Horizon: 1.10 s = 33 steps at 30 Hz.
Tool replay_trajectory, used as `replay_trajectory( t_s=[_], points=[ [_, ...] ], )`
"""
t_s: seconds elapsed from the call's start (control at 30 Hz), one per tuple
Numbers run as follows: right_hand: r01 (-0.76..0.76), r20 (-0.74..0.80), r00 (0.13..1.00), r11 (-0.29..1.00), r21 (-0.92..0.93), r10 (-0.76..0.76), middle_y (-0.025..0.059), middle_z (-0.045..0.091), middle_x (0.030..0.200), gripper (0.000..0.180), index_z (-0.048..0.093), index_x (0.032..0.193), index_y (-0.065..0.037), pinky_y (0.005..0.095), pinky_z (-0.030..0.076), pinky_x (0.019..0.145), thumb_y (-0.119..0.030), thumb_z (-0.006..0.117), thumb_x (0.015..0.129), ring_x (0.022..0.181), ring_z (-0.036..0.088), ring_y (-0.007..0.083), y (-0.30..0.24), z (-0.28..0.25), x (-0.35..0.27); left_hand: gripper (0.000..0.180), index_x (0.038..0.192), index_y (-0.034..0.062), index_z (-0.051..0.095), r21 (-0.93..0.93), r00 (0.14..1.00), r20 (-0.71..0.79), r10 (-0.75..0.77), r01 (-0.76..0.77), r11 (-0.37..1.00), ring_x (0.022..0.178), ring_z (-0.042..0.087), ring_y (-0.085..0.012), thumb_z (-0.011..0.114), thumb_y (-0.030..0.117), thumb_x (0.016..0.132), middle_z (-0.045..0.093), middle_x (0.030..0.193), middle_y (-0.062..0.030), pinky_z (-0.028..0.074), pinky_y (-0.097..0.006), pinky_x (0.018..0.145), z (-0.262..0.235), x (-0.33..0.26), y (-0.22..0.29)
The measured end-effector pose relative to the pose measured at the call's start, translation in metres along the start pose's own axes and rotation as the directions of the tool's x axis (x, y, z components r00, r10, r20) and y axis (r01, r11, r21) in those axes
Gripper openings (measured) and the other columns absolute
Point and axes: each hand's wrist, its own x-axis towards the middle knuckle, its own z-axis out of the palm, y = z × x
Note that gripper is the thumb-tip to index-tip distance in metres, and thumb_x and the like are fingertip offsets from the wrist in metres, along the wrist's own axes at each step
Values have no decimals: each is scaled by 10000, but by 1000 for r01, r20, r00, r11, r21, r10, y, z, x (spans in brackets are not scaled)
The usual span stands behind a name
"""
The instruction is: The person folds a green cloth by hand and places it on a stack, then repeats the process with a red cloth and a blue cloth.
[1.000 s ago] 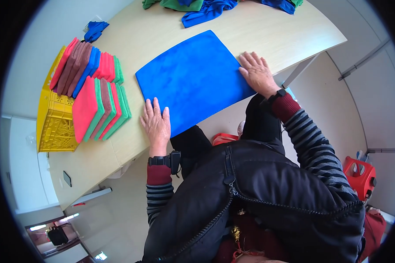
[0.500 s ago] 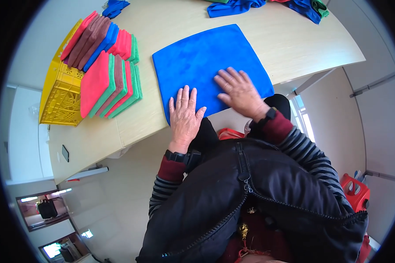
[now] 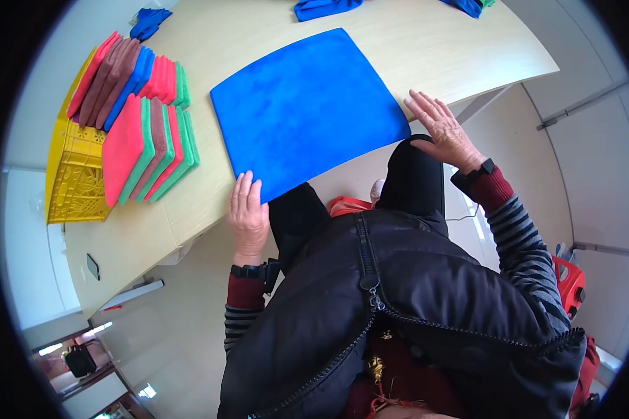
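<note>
A blue cloth (image 3: 307, 112) lies spread flat on the table, its near edge reaching the table's front edge. At the cloth's near left corner rests my left hand (image 3: 249, 222), fingers straight and close together; its thumb is hidden. My right hand (image 3: 449, 134) is just beyond the near right corner, at the table's edge, with fingers stretched out and thumb apart. Nothing is held in it.
Folded red, green, brown and blue cloths (image 3: 126, 150) stand in rows by a yellow plastic crate (image 3: 77, 181) on the left. A phone (image 3: 93, 267) lies near the table (image 3: 143, 237) corner. More blue cloth (image 3: 326, 7) lies at the back.
Both hands have come off the middle of the cloth and moved apart, the left to its near left corner, the right past its right corner. The whole view has shifted slightly.
</note>
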Motion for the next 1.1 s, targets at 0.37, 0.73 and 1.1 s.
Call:
replay_trajectory(
  t_s=[0.37,0.73,1.1],
  points=[
    [209,-84,974,977,-43,-212,90,404,1554,795,422,1488,-256,489,336,1176,-127,787,793,1430,385,325,-4,16,34,364,1061,14,653,-124,998,-42,-56,50,991,1159,624,-339,606,-128,729,664,1222,-137,499,-437,985,-10,3,-1],
    [265,26,954,884,385,-298,91,655,1296,416,697,1206,-133,406,470,1074,-15,747,810,1299,546,316,-24,-41,35,184,944,-11,659,-466,927,338,-161,313,827,1077,653,-281,657,-82,774,700,1091,-118,508,-380,944,-76,25,-16],
    [-376,495,864,778,503,97,133,720,1019,372,702,1112,5,324,554,847,-330,637,963,897,665,180,9,-55,163,158,964,-16,679,-588,811,388,-437,583,560,775,559,-45,700,132,912,641,868,16,445,-213,692,-39,146,-103]
  ],
)
